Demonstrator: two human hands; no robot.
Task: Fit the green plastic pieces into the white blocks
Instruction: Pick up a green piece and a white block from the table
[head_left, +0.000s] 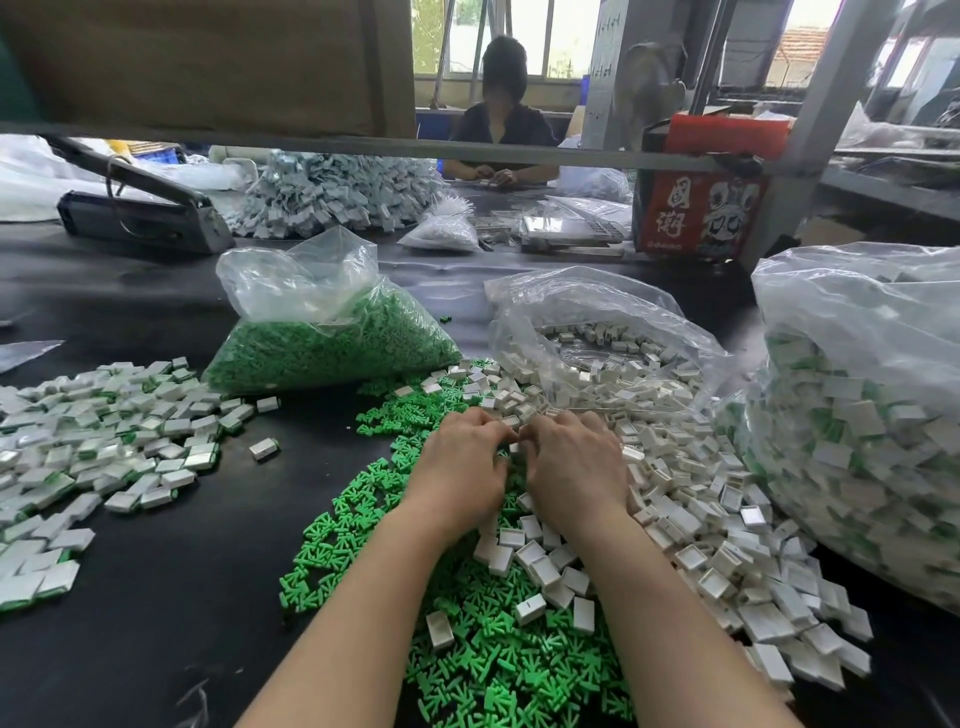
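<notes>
While both hands meet over the loose green pieces (363, 525), left hand (460, 462) & right hand (574, 467) curl fingertips together on sth small, prob. a white block (514, 448) — can't tell exactly. White blocks (691, 509) heaped just right of the green; finished ones (104, 447) well left on dark surface (182, 597).
</notes>
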